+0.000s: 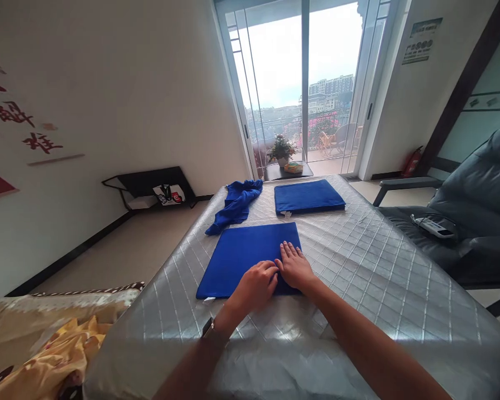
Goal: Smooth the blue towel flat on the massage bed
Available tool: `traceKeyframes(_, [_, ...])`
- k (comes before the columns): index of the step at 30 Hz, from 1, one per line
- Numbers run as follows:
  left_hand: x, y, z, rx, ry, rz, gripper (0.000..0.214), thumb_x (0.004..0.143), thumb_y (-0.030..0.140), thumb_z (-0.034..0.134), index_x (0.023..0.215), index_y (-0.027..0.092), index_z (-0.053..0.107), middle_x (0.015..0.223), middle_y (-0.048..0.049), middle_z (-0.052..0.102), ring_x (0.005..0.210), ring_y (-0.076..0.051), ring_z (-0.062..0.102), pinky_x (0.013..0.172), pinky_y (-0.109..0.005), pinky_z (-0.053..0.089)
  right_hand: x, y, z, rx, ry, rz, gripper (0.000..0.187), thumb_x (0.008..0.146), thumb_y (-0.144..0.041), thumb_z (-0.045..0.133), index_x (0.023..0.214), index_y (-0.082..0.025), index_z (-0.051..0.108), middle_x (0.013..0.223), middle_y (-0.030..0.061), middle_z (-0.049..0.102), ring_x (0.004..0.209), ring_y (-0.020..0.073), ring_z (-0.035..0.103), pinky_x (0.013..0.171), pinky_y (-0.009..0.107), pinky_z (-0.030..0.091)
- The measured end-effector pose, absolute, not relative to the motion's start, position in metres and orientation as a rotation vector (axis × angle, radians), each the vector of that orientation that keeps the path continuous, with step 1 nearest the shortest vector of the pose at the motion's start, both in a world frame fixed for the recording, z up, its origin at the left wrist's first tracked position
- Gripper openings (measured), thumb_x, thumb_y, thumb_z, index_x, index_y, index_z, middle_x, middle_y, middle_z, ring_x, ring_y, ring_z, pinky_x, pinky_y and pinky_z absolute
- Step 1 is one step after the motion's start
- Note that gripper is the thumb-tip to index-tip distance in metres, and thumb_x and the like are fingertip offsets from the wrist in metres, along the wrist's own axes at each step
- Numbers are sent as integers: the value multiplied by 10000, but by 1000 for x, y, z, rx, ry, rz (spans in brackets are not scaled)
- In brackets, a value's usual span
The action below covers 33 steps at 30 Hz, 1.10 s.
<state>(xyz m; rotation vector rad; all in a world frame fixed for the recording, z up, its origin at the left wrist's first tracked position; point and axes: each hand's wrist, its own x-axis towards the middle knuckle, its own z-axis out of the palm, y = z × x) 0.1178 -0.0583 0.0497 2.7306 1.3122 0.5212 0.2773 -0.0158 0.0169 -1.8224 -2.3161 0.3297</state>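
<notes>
Blue folded cloth (245,250) lies directly under the left hand (258,280), half-curled, can't tell if pinching, and the right hand (294,266), spread flat just beside it. I'd sweep outward lightly, edges square, clear of the crumpled cloth (239,203) ahead-left and folded stack (310,195) ahead-right.

Big red Chinese letters (41,143) stand on the left wall (120,100). The bottom two look like 解 and 难. The poster (422,41) on the right wall (441,86) has print too small to read. The white tag (209,300) on the near blue cloth (248,244) is too tiny.
</notes>
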Motion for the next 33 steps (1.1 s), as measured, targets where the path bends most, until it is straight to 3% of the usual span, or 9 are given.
traceKeyframes(3, [123,-38,29,2695,1445,537,380,1020,300,383,1273,170,635,1362,-127,631,1287,-244,563,1120,-428,435,280,-14,16,-1848,-2305,318,665,1028,-402,196,1574,-22,212,1646,140,164,1526,244,120,1235,408,114])
traceKeyframes(6, [118,-29,8,2678,1520,405,526,1044,408,317,1464,124,461,1535,-150,463,1448,-263,381,1204,-479,309,282,-12,15,-1868,-2295,324,672,1026,-415,209,1573,-25,217,1646,145,158,1525,242,124,1234,401,110])
traceKeyframes(9, [108,-29,-1,2624,1550,238,658,1040,533,232,1547,124,323,1621,-126,303,1512,-262,231,1237,-487,218,282,-12,15,-1878,-2291,332,681,1025,-428,216,1575,-27,209,1648,144,152,1528,235,108,1236,397,93])
traceKeyframes(13, [87,-32,-2,2575,1621,166,716,1025,596,182,1578,147,247,1650,-97,202,1529,-251,153,1246,-478,160,281,-13,16,-1893,-2287,360,692,1027,-445,196,1578,-26,188,1652,137,142,1530,236,93,1237,404,85])
traceKeyframes(20, [3,-34,-11,2465,1867,91,709,1025,575,179,1589,146,198,1651,-109,169,1528,-269,137,1231,-511,159,281,-12,17,-1894,-2290,374,693,1022,-448,190,1581,-38,185,1654,122,123,1531,219,77,1239,404,80])
traceKeyframes(24, [-44,-36,-22,2395,2031,115,727,1017,568,174,1583,112,211,1645,-145,196,1523,-292,157,1208,-524,226,281,-12,16,-1890,-2299,346,693,1022,-444,190,1579,-32,191,1652,125,139,1531,219,79,1238,399,73])
traceKeyframes(33, [-53,-42,-31,2389,2080,249,768,998,609,210,1577,105,230,1637,-168,224,1513,-319,200,1189,-519,261,280,-11,16,-1933,-2349,271,689,1026,-446,183,1578,-34,195,1650,127,155,1528,236,107,1233,417,85])
